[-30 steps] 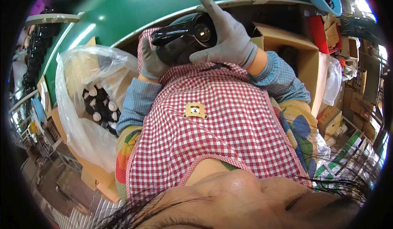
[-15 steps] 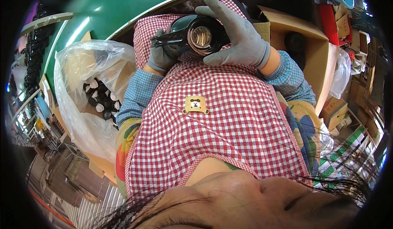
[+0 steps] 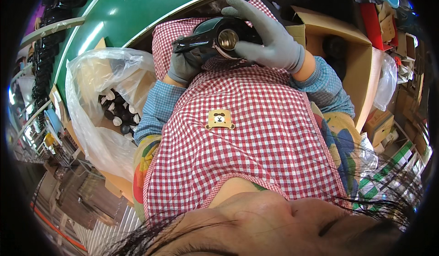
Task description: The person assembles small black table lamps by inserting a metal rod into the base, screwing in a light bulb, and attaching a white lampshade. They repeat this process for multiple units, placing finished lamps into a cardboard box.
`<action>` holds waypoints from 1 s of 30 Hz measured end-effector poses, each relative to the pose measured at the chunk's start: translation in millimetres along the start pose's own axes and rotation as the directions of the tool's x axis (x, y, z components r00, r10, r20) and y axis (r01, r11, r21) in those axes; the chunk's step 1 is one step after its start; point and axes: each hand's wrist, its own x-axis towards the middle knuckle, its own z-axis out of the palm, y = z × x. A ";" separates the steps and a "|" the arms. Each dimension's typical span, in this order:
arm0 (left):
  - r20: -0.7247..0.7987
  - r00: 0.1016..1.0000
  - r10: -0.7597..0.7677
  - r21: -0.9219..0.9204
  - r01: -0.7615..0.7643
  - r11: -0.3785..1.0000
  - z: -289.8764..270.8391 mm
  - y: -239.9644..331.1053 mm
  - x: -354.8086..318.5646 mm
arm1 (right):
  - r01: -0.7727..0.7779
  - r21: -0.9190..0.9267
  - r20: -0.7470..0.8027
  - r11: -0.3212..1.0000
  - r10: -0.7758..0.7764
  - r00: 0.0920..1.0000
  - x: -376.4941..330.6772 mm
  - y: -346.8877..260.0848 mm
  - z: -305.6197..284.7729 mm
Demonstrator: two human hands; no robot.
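A glossy black jug-like vessel (image 3: 206,37) lies tilted over my lap, a handle-like part pointing left. Its round mouth (image 3: 227,39) faces me and shows a shiny metallic inside. My left hand (image 3: 184,64), in a grey glove, holds it from below on the left; most of those fingers are hidden behind it. My right hand (image 3: 270,43), also gloved in grey, is at its right side with fingers spread. The right thumb, slightly blurred, reaches beside the mouth; whether it touches the rim I cannot tell.
On the left, a clear plastic bag (image 3: 96,146) lines a carton holding several black-and-white round-ended pieces (image 3: 120,112). An open cardboard box (image 3: 354,68) with dark things inside stands right. Ahead is a green work surface (image 3: 132,4); black glossy items (image 3: 55,16) line the far left.
My right thumb has moved from below the jug's mouth up beside it. The jug has turned slightly, and its mouth has shifted a little to the right.
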 end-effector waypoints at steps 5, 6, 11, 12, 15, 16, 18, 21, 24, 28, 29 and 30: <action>-0.161 0.986 -0.037 0.005 0.038 0.999 15.7 -0.3 -3.5 | -0.121 -0.443 0.010 0.888 0.139 0.990 -1.9 5.5 -0.5; -0.167 0.985 -0.035 0.012 0.037 0.999 22.2 -0.5 -3.8 | -0.137 -0.572 0.017 0.809 0.179 0.984 -2.2 7.3 -0.7; -0.179 0.982 0.051 0.309 0.007 0.951 1.2 -4.9 -9.8 | -0.067 -0.634 -0.066 0.771 0.032 0.997 -14.7 33.1 9.9; -0.201 0.977 0.067 0.319 0.001 0.948 1.3 -6.9 -7.5 | -0.057 -0.624 -0.091 0.779 0.000 0.996 -13.2 40.8 8.9; -0.447 0.889 0.101 0.205 -0.008 0.979 17.8 -12.8 -0.2 | -0.064 -0.600 -0.155 0.797 -0.038 0.987 -10.5 58.3 8.2; -0.408 0.910 0.071 0.219 0.022 0.976 12.5 -14.5 -3.0 | -0.094 -0.597 -0.157 0.797 -0.002 0.988 -12.1 58.7 13.1; -0.313 0.949 0.037 0.261 0.049 0.964 7.4 -7.3 -3.1 | -0.122 -0.598 -0.148 0.792 0.040 0.988 -4.9 54.2 16.0; -0.153 0.979 -0.131 -0.066 0.122 0.990 -12.5 -6.6 2.5 | -0.170 -0.413 -0.003 0.895 0.185 0.983 1.8 33.4 5.2; 0.070 0.995 -0.078 -0.070 0.082 0.994 -21.1 -3.7 6.9 | -0.167 -0.263 0.076 0.950 0.193 0.978 2.8 18.5 -6.5; -0.055 0.998 0.029 0.466 0.000 0.885 -8.0 -5.8 3.7 | -0.200 -0.225 0.102 0.953 0.228 0.968 0.6 17.2 -8.7; -0.113 0.992 -0.058 0.253 0.085 0.964 -3.8 -4.2 3.9 | -0.216 -0.176 0.111 0.960 0.238 0.965 0.9 15.0 -9.5; -0.148 0.977 -0.154 0.023 0.159 0.987 -0.5 -3.4 4.1 | -0.232 -0.127 0.121 0.964 0.247 0.961 0.9 13.9 -10.2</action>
